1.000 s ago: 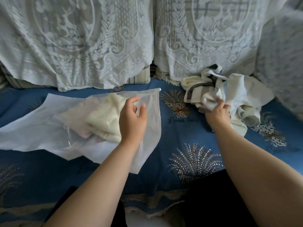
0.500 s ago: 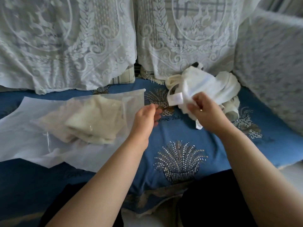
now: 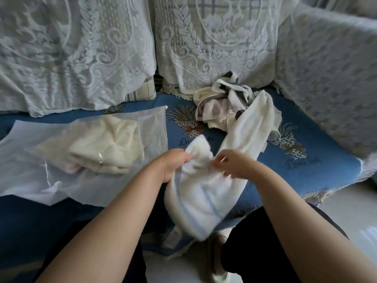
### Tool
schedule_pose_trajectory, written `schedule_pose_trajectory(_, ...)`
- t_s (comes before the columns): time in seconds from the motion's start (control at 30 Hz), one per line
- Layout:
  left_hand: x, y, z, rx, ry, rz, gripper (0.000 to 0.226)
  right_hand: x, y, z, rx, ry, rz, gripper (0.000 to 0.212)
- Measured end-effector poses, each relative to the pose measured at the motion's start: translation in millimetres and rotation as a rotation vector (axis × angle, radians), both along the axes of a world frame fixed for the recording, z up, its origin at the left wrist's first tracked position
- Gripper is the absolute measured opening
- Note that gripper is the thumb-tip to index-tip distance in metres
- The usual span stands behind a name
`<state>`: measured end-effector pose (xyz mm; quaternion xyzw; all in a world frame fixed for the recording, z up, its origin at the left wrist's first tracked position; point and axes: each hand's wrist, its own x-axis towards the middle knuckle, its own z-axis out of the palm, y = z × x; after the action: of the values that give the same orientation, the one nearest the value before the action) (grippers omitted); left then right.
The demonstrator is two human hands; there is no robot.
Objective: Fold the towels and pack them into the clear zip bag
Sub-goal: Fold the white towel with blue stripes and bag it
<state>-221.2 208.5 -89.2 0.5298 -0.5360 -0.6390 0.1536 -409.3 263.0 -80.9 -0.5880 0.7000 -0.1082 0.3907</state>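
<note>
The white towel (image 3: 206, 193), marked with thin blue stripes near one end, hangs bunched between the two hands over the front edge of the blue sofa cover (image 3: 326, 172), its far end trailing up and to the right toward the heap of unfolded towels (image 3: 224, 101) against the lace-draped backrest (image 3: 220, 48). The step in hand looks like the start of folding this towel — it has been taken up but is not yet spread, and no clean fold shows in it. The left hand (image 3: 173, 164) has its fingers curled into the cloth at the upper left of the bunch, while the right hand (image 3: 230, 163) pinches a gather of cloth at the upper right with its fingertips; both grips are closed on the fabric, close together with only a hump of towel between them. The next move, as I judge it, calls for finding two corners or one edge, drawing the hands apart to open the cloth flat, and clearing the trailing end from the heap so nothing else drags along. To the left lies the clear zip bag (image 3: 142, 127), flat on the sofa cover with its open mouth facing right toward the hands — a cream folded towel (image 3: 106, 148) already sits inside it, so packing is partly done and the pile still waits.
</note>
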Motion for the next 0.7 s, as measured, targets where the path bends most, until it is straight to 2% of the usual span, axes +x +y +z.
schedule_pose_trajectory(0.07,7.3,10.5,14.9,-0.056,-0.064,-0.321,0.031,-26.5,-13.0,-6.8,-0.106,0.350,-0.257,0.052)
schedule_pose_trajectory(0.1,10.6,16.1,19.3,-0.074,-0.099,-0.473,0.030,-40.1,-19.0,-10.1,-0.061,0.414,-0.352,0.066)
schedule_pose_trajectory(0.17,17.5,25.0,22.1,-0.076,-0.146,-0.690,0.020,-59.3,-28.8,-16.4,0.090,0.359,-0.506,0.084)
schedule_pose_trajectory(0.23,22.7,28.6,23.0,-0.072,-0.126,-0.817,0.026,-67.2,-30.8,-22.1,0.194,0.163,-0.608,0.079)
schedule_pose_trajectory(0.3,25.8,29.4,20.8,-0.052,-0.118,-0.909,0.029,-70.9,-29.0,-32.2,0.136,-0.007,-0.670,0.051)
schedule_pose_trajectory(0.33,26.1,29.5,19.7,-0.061,-0.137,-0.903,0.035,-68.5,-27.4,-33.6,0.102,-0.074,-0.695,0.035)
schedule_pose_trajectory(0.4,22.0,31.5,18.4,-0.131,-0.193,-0.717,0.055,-60.7,-24.6,-28.4,0.020,-0.245,-0.741,0.016)
schedule_pose_trajectory(0.47,14.0,29.4,12.6,-0.252,-0.201,-0.406,0.056,-49.5,-20.4,-16.2,-0.109,-0.465,-0.760,0.011)
schedule_pose_trajectory(0.53,6.6,24.3,4.5,-0.344,-0.211,-0.191,0.052,-36.2,-9.4,-4.5,-0.181,-0.682,-0.716,0.021)
schedule_pose_trajectory(0.6,-3.7,22.4,-0.8,-0.405,-0.239,-0.128,0.049,-21.9,7.5,5.1,-0.165,-0.833,-0.602,0.022)
schedule_pose_trajectory(0.7,-22.1,21.8,-11.3,-0.393,-0.191,-0.070,0.046,-4.4,32.4,16.0,-0.126,-0.900,-0.384,0.012)
